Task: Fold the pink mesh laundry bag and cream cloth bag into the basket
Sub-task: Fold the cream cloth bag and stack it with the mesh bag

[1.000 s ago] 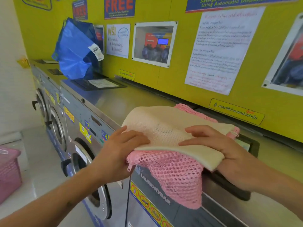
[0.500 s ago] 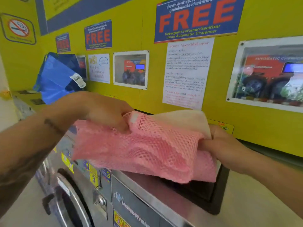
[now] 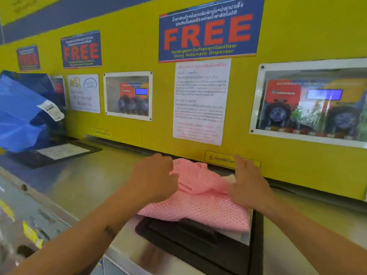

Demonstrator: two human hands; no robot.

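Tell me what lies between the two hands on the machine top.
In the head view, the pink mesh bag lies bunched between the left hand and right hand, with a sliver of cream cloth bag beside the right hand.

bright, blurry, warped at edges

Steel washer top [image 3: 83, 181]: pink mesh bag [image 3: 200, 205], blue bag [image 3: 17, 116].

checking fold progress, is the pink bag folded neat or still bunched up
Bunched. The pink bag lies in rumpled layers on the washer top, with ridges near the left hand and a cream edge peeking out.
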